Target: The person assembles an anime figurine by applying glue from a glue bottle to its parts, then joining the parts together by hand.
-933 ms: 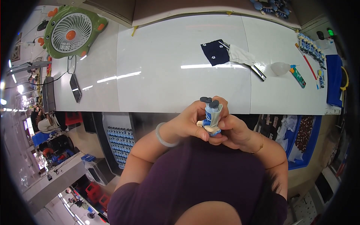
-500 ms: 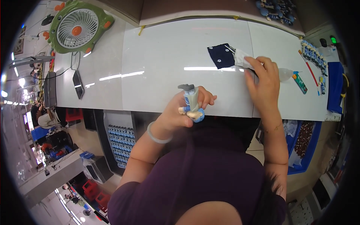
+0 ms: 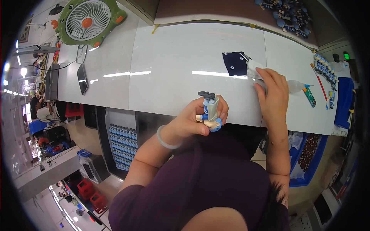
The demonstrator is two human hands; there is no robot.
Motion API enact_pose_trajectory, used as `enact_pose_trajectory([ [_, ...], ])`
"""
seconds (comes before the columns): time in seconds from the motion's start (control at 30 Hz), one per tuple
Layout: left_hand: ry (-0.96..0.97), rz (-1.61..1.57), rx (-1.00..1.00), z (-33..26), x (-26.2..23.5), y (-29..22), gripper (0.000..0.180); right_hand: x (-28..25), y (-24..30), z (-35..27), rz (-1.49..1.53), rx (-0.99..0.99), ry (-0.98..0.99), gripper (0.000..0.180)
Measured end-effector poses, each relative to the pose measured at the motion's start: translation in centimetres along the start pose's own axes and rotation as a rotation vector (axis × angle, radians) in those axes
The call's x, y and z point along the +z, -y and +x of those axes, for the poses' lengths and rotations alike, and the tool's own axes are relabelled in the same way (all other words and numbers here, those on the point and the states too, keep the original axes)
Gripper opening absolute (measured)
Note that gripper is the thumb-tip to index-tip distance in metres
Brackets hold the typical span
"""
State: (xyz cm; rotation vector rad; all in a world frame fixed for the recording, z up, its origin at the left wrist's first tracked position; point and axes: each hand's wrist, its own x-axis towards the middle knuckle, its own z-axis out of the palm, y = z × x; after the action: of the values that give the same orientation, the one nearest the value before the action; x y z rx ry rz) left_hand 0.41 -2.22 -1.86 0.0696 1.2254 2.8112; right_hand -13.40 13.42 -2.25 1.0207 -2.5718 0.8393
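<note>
My left hand (image 3: 200,117) is closed round a small painted figurine (image 3: 210,111), held upside down above the table's near edge. Its dark shoes point up, and its blue-capped head hangs by my thumb. Over the table on the right, my right hand (image 3: 273,90) has its thumb and fingers apart. Its fingertips reach the edge of a white cloth or paper (image 3: 253,69); whether they press on it I cannot tell. That white piece lies against a dark blue patterned cloth (image 3: 234,63), with a thin metal tool (image 3: 244,56) across the two.
Right of my hand lie a clear rounded container (image 3: 295,86), a green tube (image 3: 309,96), a red stick (image 3: 318,79) and rows of figurines (image 3: 325,69). A green fan (image 3: 88,23) and phone (image 3: 82,79) are left. Below are a figurine tray (image 3: 123,146) and blue bin (image 3: 308,179).
The whole view has shifted a little. My left hand has moved slightly right with the figurine, which stays upside down. My right hand remains beside the white piece.
</note>
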Motion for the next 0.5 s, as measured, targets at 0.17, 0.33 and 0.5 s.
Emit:
enact_pose_trajectory([
  [0.17, 0.021, -0.036, -0.028, 0.1, 0.0, 0.1, 0.045, 1.7, -2.7, -0.4, 0.036, 0.036, 0.053, 0.013],
  [0.33, 0.053, 0.002, -0.03, -0.2, -0.5, 0.5, 0.049, 2.0, -2.6, 0.2, 0.028, 0.028, -0.021, 0.01],
  [0.5, 0.047, -0.006, -0.016, -0.5, -0.7, 0.7, 0.045, -0.5, -0.8, -0.2, 0.459, 0.092, -0.104, 0.018],
])
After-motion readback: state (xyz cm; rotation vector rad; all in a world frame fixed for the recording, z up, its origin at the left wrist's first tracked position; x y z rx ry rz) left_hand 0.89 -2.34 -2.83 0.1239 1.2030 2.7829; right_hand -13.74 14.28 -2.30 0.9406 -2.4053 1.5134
